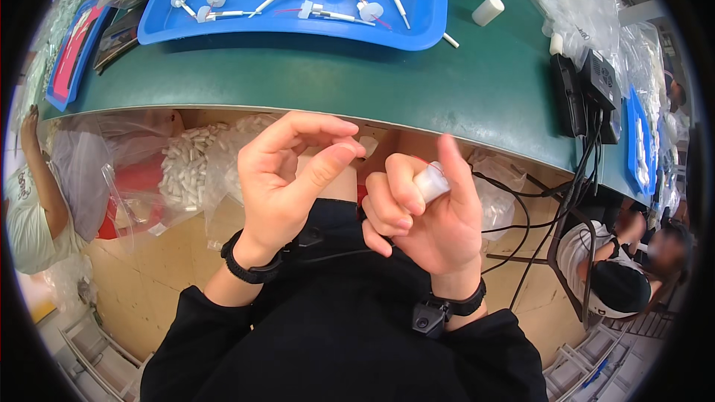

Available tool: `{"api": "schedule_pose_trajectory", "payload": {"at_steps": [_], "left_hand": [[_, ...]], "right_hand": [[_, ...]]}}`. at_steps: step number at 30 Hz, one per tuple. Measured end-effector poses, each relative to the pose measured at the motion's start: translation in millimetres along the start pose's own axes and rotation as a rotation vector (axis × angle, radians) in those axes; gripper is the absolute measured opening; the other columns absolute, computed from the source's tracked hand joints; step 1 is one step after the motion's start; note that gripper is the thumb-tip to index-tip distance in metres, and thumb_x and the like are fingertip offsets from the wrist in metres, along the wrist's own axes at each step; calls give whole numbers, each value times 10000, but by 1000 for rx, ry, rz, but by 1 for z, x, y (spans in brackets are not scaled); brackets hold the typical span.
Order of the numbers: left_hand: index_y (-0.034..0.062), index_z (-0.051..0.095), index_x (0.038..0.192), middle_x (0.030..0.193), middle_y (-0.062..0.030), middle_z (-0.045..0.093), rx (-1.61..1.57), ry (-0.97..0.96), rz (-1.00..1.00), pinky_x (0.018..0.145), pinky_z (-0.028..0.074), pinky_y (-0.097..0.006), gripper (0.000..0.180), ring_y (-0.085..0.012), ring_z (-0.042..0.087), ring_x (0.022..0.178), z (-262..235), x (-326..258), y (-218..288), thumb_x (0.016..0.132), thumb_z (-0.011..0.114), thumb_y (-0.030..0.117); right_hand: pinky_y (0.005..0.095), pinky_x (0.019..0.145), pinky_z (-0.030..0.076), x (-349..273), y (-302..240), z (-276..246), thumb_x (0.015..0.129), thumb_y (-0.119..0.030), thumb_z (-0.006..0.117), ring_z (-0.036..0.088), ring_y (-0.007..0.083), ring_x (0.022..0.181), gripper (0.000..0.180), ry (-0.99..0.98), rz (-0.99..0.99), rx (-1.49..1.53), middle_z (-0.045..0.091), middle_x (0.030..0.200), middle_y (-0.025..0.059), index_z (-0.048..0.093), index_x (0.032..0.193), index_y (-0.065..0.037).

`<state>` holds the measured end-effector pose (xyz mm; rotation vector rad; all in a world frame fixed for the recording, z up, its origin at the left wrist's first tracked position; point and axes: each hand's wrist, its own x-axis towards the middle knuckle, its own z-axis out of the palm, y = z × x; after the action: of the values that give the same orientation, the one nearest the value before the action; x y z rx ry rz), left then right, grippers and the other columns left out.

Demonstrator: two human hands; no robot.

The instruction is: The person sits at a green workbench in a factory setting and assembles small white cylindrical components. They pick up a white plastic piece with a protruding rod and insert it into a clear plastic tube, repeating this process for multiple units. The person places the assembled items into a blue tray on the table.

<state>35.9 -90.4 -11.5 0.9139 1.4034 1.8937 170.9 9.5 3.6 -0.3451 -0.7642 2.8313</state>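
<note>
Two hands are raised in front of the person's lap, below the near edge of the green surface (387, 82), close to each other but not touching. The right hand (428, 212) is clamped on a small white cylinder (432, 181), smooth and plastic-looking, held between the thumb and the curled fingers, with the forefinger pointing up. The left hand (287, 179) holds nothing that can be seen; its thumb and forefinger come near each other in a loose ring, the other fingers bent.

On the surface, at the far edge, lies a blue plastic tray (298, 26) with a low rim, filled with thin white sticks that carry round white heads. To the right of the tray stands a short white cylinder (488, 10), with free green surface around it. Under the surface, left of the hands, hangs a clear, wrinkled plastic bag (186, 167) full of small white cylinders. Black cables (551, 201) hang down at the right edge.
</note>
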Motion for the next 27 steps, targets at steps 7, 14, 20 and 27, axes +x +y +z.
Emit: {"api": "schedule_pose_trajectory", "payload": {"at_steps": [7, 14, 20, 27], "left_hand": [[-33, 610, 987, 930, -101, 641, -13, -19, -21, 771, 492, -283, 194, -180, 638, 863, 0, -2, 1, 803, 655, 7], [-42, 602, 1028, 1101, -144, 577, 226, -184, -1, 693, 498, -263, 387, -170, 596, 866, 15, -4, 6, 671, 749, -19], [-33, 633, 1024, 1148, -111, 572, -187, -133, -327, 560, 521, -228, 250, -124, 612, 798, 20, -6, 16, 787, 680, 32], [-35, 603, 1086, 1138, -111, 563, -237, -189, -450, 529, 519, -221, 256, -116, 612, 677, 20, -10, 17, 839, 621, 31]], "right_hand": [[299, 551, 372, 0, 3, -6, 955, -546, 129, 321, 134, 510, 589, 46, 20, 56, 378, 589, 24, 377, 644, -112], [275, 645, 387, -2, 5, 21, 892, -632, -29, 453, 149, 685, 834, 272, -53, -458, 514, 773, 52, 535, 889, -18], [298, 653, 439, -2, 4, 30, 924, -600, 78, 510, 155, 699, 758, 415, -48, -517, 550, 784, 54, 556, 910, -11], [245, 511, 390, 0, 6, 12, 958, -512, 255, 430, 96, 528, 589, 265, 9, -531, 438, 579, 10, 493, 681, -50]]}}
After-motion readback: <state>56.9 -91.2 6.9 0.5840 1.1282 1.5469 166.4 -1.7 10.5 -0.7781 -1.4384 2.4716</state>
